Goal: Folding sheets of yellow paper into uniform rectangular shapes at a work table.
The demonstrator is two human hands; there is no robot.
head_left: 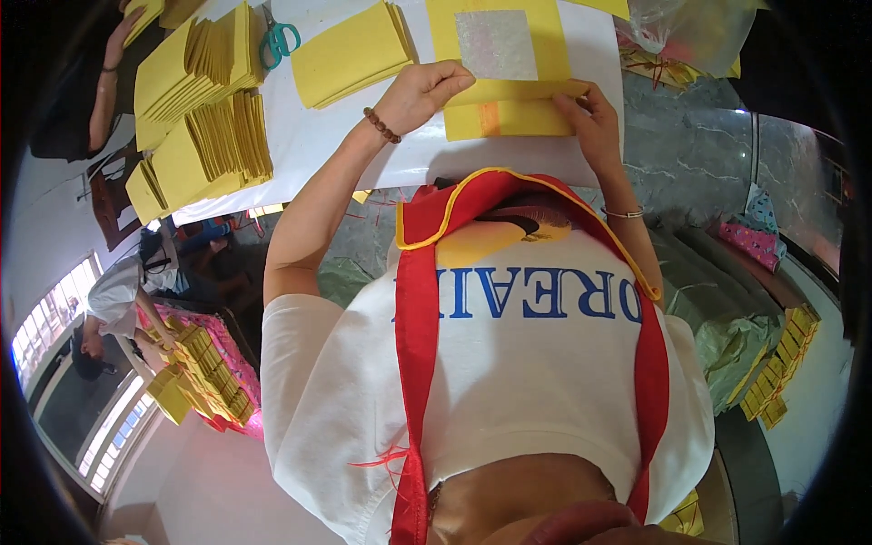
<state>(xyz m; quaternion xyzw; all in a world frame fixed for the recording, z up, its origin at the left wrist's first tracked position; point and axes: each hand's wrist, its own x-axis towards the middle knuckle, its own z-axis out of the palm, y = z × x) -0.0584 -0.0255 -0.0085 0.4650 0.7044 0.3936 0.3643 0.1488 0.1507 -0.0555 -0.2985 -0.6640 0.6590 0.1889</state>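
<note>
A yellow paper sheet [549, 45] with a silver foil patch [498, 44] lies in front of me, its near part folded across. An orange band [490, 118] shows on the near part. My left hand [429, 93], with a beaded bracelet at the wrist, pinches the left end of the fold. At the fold's right end my right hand [592, 125] grips the paper edge between thumb and fingers. Left of the sheet sits a flat stack of yellow paper [352, 56], and beyond that teal-handled scissors [278, 44].
Fanned piles of folded yellow paper [218, 136] cover the left end of the white table [400, 163]. Another person's arm [107, 91] reaches in there. Farther left, a person in white [118, 291] handles bundled yellow stacks [204, 363]. Plastic bags [690, 32] lie at the right.
</note>
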